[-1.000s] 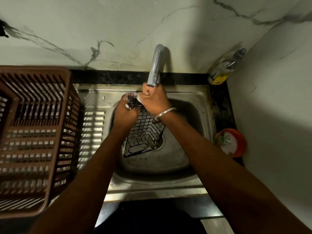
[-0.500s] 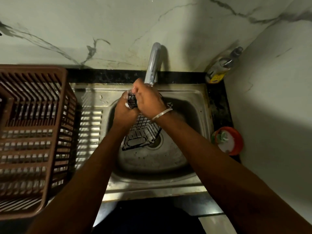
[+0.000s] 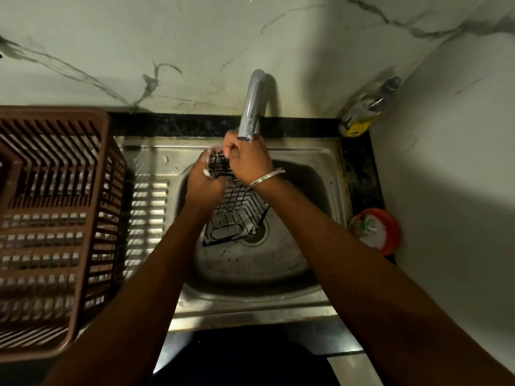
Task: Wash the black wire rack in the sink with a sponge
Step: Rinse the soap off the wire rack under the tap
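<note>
From the head view, the right hand (image 3: 249, 160) has slid back under the tap (image 3: 251, 107) since a moment ago, its grip closed around the top edge of the black wire rack (image 3: 234, 210). The left hand (image 3: 204, 181) stays clamped on the rack's left side; foam shows there, but no sponge is visible. Scrubbing looks midway. The rack leans in the steel sink (image 3: 331, 174), its foot near the drain. Left of the grip, a brown dish basket (image 3: 55, 218) stands on the surface against a marble wall.
</note>
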